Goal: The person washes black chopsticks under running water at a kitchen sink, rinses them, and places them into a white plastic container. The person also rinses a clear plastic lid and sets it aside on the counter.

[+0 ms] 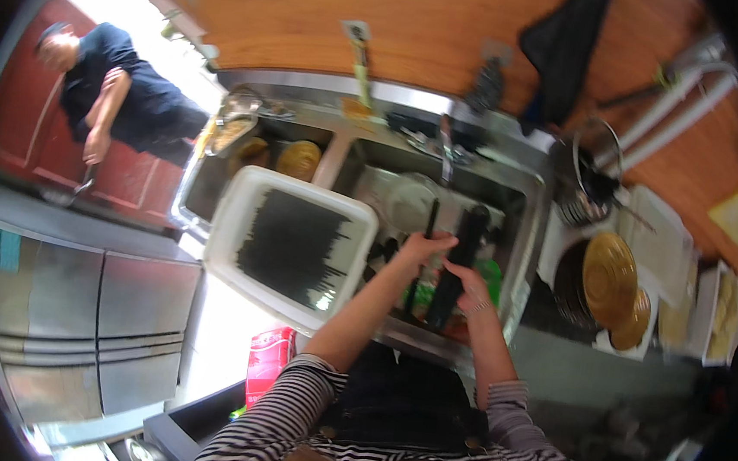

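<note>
Over the right basin of the steel sink (525, 234), my right hand (472, 289) is closed around a thick bundle of long black sticks, which look like chopsticks (444, 301). My left hand (427, 247) is closed beside it, with a thinner black stick or small group of chopsticks (432, 218) passing through its fingers. To the left, a white plastic tub (222, 245) rests across the sink edge. Many black chopsticks (292, 242) lie in it side by side, their ends uneven. Under my hands, green and other items are partly hidden in the basin.
A faucet (446, 150) reaches over the right basin, where a pale bowl (410, 201) sits. Amber plates (298, 160) are in the left basin; more amber plates (609, 280) stand at the right. A person (128, 95) in dark clothes stands far left, near a steel fridge (51, 301).
</note>
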Motion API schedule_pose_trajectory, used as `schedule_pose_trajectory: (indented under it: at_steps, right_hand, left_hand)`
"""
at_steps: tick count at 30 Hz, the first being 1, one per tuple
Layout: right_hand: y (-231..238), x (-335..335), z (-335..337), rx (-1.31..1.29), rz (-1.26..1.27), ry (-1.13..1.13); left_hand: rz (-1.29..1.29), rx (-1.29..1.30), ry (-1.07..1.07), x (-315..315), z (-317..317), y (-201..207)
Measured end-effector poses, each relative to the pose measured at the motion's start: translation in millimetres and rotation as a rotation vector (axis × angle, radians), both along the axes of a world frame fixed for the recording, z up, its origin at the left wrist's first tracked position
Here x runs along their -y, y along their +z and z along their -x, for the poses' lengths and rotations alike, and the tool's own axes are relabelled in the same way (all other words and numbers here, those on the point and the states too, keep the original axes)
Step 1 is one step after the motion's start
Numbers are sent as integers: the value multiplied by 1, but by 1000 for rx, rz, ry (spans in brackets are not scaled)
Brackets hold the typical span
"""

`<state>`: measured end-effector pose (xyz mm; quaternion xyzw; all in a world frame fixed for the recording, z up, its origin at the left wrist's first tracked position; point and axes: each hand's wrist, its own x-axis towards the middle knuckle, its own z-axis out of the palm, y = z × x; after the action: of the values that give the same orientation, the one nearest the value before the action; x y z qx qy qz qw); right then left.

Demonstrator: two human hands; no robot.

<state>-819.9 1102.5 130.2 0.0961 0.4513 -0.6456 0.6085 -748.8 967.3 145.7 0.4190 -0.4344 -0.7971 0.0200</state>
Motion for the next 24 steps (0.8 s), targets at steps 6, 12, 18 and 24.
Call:
schedule_pose_trajectory:
  at_steps: [6,12,18,24]
  right_hand:
    - [-6,7,-5,-134,18,19]
    - [3,4,-8,15,108,-60]
    - [10,5,-14,58,190,-58]
    - [14,3,-13,23,188,9]
  left_hand:
    - [-48,63,37,-11,-5,-14]
    - [-131,-86,89,-8,-14,-8]
    - [-111,-79,110,-8,-18,2]
    - [-17,-105,27,-15,-13,8]
